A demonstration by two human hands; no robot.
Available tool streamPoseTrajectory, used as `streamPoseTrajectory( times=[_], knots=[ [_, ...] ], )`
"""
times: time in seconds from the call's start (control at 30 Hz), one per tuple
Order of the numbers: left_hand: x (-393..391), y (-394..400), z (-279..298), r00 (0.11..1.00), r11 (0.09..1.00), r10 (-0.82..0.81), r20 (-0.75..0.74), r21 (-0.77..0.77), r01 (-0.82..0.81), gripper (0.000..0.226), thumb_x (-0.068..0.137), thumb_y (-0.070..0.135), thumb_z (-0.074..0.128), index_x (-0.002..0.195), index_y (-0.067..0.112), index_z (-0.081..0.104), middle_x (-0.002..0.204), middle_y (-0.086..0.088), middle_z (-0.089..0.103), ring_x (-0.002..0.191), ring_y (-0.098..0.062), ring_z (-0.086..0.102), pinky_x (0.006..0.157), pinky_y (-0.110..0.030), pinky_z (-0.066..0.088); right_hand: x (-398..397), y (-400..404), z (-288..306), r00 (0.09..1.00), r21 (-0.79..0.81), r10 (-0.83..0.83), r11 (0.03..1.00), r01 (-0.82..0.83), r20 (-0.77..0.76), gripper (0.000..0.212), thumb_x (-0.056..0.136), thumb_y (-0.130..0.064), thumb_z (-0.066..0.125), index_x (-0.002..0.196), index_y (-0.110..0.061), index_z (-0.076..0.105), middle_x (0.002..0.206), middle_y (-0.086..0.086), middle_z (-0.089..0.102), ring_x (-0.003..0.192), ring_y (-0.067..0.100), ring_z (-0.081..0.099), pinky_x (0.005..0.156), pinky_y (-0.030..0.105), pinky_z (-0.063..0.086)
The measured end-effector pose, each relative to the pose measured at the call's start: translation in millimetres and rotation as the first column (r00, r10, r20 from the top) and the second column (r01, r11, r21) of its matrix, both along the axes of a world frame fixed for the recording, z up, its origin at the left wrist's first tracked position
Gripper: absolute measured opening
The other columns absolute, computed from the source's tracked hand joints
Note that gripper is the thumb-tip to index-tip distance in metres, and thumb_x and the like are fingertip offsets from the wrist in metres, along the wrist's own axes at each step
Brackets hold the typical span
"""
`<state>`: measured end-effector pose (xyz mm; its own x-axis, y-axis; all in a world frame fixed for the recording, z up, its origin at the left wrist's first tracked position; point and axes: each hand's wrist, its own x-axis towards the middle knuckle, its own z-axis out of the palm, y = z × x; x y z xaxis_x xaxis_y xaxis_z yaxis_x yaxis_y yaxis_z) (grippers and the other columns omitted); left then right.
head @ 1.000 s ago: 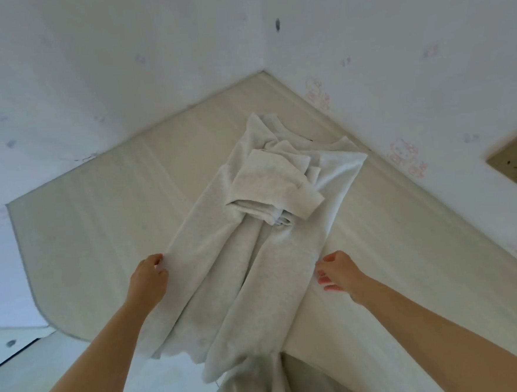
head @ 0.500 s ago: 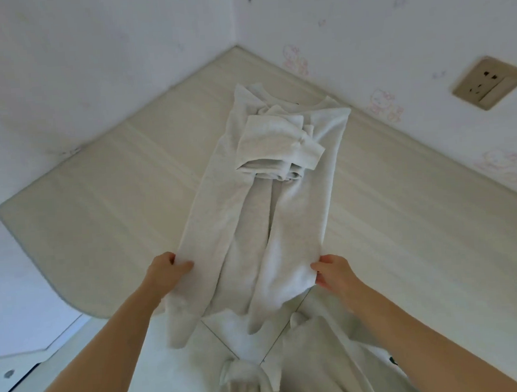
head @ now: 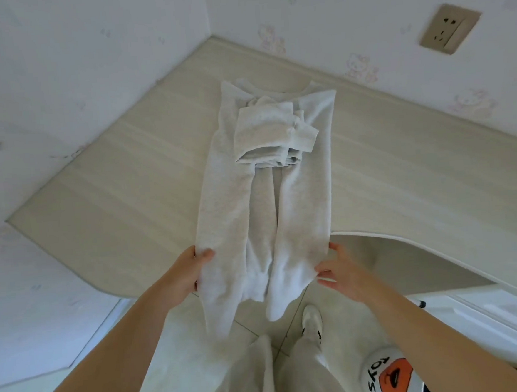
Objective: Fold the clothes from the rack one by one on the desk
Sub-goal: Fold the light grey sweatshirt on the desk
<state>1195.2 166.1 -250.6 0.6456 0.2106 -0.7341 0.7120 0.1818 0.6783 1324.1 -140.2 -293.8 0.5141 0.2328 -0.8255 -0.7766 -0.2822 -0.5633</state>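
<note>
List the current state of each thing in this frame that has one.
Grey garment: partly folded, sleeves bunched on top, near end hanging off the desk edge.
Left hand: grips the garment's left edge.
Right hand: holds the right edge.
Desk: bearing the garment.
Wall socket: nothing plugged in.

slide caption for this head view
Both hands, left hand and right hand, grip the grey garment's hem at the desk edge.

The long pale grey knitted garment (head: pixel 260 201) covers the fingers of the left hand (head: pixel 192 274) beneath its near edge; only the thumb shows. Its folded sleeves hide the chest area. The round white object with orange print (head: pixel 389 376) is cut off by the bottom edge, lettering partly legible. The pale wooden counter (head: pixel 122 187) runs out of view rightward.
</note>
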Motion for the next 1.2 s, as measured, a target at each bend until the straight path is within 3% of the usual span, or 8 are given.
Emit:
streamPoseTrajectory(
  times=[0.17, 0.27, 0.4, 0.5, 0.6, 0.97, 1.1, 1.2],
  knots=[
    [-8, -7, -9, 0.986, 0.981, 0.16, -0.047, -0.106, -0.164, 0.037, 0.095, 0.025, 0.06, 0.123, 0.002, 0.057, 0.113, -0.01, 0.071, 0.101, -0.026, 0.069, 0.085, -0.044, 0.056, -15, -5, -8, 0.985, -0.071, 0.087, 0.993, -0.099, -0.149, 0.014, 0.081, 0.003, 0.067, 0.087, -0.005, 0.057, 0.075, 0.006, 0.051, 0.053, 0.011, 0.039, 0.046, 0.021, 0.029],
    [-15, -11, -9, 0.988, 0.969, 0.135, -0.07, -0.2, -0.147, 0.042, 0.086, 0.017, 0.07, 0.12, -0.004, 0.059, 0.113, -0.012, 0.071, 0.105, -0.027, 0.068, 0.093, -0.043, 0.052, -25, -2, -9, 0.955, -0.111, 0.244, 0.958, -0.265, -0.172, 0.034, 0.079, -0.001, 0.07, 0.111, -0.003, 0.058, 0.097, 0.007, 0.052, 0.064, 0.013, 0.04, 0.058, 0.024, 0.032],
    [-23, -10, -11, 0.99, 0.945, 0.125, -0.067, -0.297, -0.139, 0.051, 0.078, 0.012, 0.073, 0.124, -0.006, 0.056, 0.118, -0.015, 0.069, 0.109, -0.029, 0.066, 0.097, -0.045, 0.049, -42, -1, -5, 0.964, -0.069, 0.234, 0.967, -0.244, -0.125, 0.058, 0.08, 0.008, 0.066, 0.123, -0.022, 0.04, 0.123, -0.007, 0.047, 0.125, 0.02, 0.041, 0.107, 0.039, 0.031],
    [-31, -7, -12, 0.995, 0.946, 0.095, -0.037, -0.306, -0.102, 0.05, 0.084, 0.018, 0.069, 0.128, 0.0, 0.055, 0.122, -0.013, 0.067, 0.112, -0.029, 0.065, 0.097, -0.048, 0.049, -53, -6, -6, 0.978, 0.037, 0.203, 0.979, -0.201, -0.053, 0.072, 0.077, 0.002, 0.072, 0.134, -0.024, 0.036, 0.13, -0.008, 0.051, 0.125, 0.02, 0.046, 0.106, 0.043, 0.039],
    [-39, -3, -12, 0.998, 0.967, 0.065, -0.016, -0.245, -0.067, 0.053, 0.084, 0.019, 0.071, 0.133, 0.008, 0.053, 0.122, -0.008, 0.068, 0.111, -0.028, 0.065, 0.095, -0.05, 0.051, -64, -7, -1, 0.991, 0.117, 0.127, 0.986, -0.122, -0.038, 0.079, 0.071, -0.011, 0.081, 0.135, -0.029, 0.038, 0.13, -0.002, 0.057, 0.117, 0.024, 0.057, 0.091, 0.045, 0.053],
    [-57, 0, 22, 0.995, 0.96, -0.101, -0.018, 0.262, 0.102, 0.094, 0.075, 0.02, 0.081, 0.142, 0.039, 0.018, 0.119, -0.006, 0.057, 0.101, -0.022, 0.061, 0.071, -0.035, 0.054, -82, -9, 47, 0.998, 0.04, -0.053, 0.998, 0.055, -0.045, 0.036, 0.089, -0.023, 0.066, 0.12, -0.012, 0.051, 0.117, 0.009, 0.063, 0.105, 0.026, 0.062, 0.092, 0.045, 0.052],
    [-42, 7, 44, 0.97, 0.895, -0.241, 0.033, 0.395, 0.209, 0.049, 0.079, 0.021, 0.077, 0.115, 0.037, 0.048, 0.097, -0.009, 0.064, 0.085, -0.025, 0.064, 0.065, -0.031, 0.052, -69, 1, 66, 0.971, -0.194, 0.076, 0.981, -0.032, 0.226, 0.058, 0.088, -0.025, 0.067, 0.132, -0.018, 0.03, 0.115, 0.0, 0.051, 0.105, 0.022, 0.056, 0.093, 0.045, 0.051],
    [-21, 14, 60, 0.966, 0.9, -0.254, 0.056, 0.379, 0.214, 0.009, 0.082, 0.02, 0.075, 0.089, 0.023, 0.07, 0.092, -0.004, 0.067, 0.083, -0.02, 0.062, 0.066, -0.029, 0.049, -48, 5, 87, 0.935, -0.145, 0.083, 0.989, -0.034, 0.346, 0.062, 0.088, -0.021, 0.066, 0.131, -0.04, 0.026, 0.112, -0.003, 0.049, 0.102, 0.024, 0.057, 0.082, 0.041, 0.053]
  ],
)
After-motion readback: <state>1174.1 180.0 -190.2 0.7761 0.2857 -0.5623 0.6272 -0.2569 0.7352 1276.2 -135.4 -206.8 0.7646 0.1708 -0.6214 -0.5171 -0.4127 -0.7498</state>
